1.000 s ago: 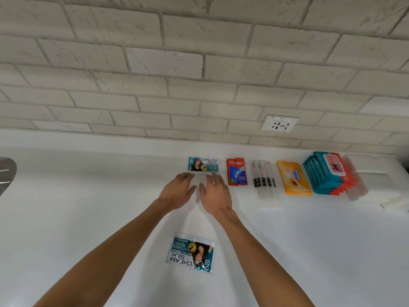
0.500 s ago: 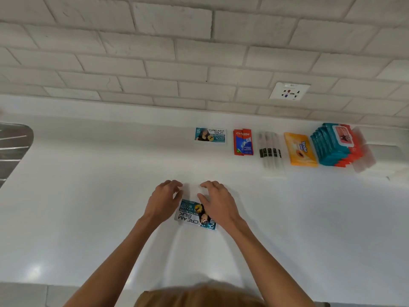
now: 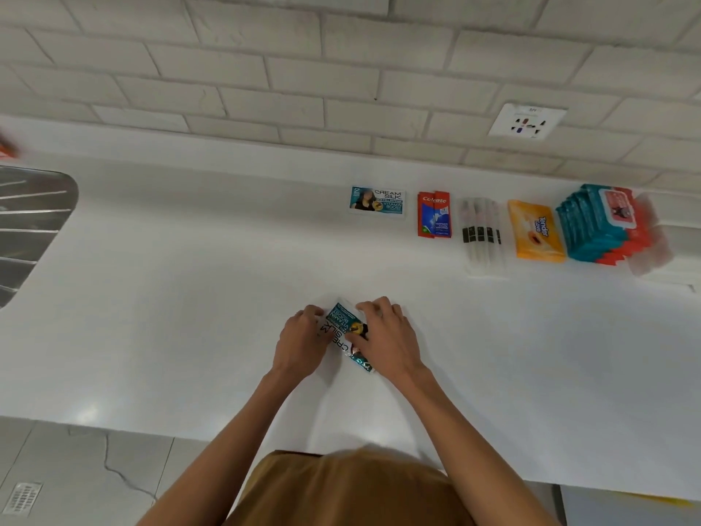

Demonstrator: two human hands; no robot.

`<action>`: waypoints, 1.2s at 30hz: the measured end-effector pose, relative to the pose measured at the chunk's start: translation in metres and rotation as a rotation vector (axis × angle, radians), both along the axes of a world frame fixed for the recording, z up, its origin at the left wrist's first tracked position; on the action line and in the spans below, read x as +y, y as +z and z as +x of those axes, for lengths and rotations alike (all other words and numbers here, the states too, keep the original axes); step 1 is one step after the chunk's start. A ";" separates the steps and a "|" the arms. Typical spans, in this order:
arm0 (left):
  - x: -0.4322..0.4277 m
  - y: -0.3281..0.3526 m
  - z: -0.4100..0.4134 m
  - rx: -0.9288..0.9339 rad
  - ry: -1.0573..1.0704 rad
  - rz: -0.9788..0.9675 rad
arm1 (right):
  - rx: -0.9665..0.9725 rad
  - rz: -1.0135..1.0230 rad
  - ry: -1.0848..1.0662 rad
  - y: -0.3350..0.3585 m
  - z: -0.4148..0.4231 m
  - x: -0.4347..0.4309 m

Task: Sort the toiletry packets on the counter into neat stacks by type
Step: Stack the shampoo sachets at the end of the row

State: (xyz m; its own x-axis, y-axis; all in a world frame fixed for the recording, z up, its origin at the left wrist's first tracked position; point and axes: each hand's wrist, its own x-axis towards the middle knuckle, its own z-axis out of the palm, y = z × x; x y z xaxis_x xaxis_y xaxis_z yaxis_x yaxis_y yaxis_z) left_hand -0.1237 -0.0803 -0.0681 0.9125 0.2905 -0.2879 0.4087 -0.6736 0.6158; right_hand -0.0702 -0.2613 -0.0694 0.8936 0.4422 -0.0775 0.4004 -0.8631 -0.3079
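Cream Silk sachet (image 3: pixel 343 328) pinched between left hand (image 3: pixel 299 345) and right hand (image 3: pixel 387 339), fingers curled; long axis diagonal, far-left to near-right; lettering upside down from the camera.

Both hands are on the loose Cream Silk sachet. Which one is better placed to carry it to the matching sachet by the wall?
Right, probably. The right hand pinches the loose sachet and sits almost in line with the back sachet; the left hand is further aside.
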 end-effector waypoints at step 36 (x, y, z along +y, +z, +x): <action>0.017 0.011 0.076 0.069 0.098 -0.964 | 0.513 1.141 -0.701 0.015 0.062 -0.016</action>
State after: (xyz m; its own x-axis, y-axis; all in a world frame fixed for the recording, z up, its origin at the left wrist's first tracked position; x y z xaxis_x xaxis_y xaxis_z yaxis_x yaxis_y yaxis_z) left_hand -0.0475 -0.0634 -0.0573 0.8691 -0.0240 -0.4940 0.4918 0.1468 0.8582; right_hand -0.0083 -0.2773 -0.0544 0.9319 -0.0311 -0.3614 -0.3620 -0.0195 -0.9320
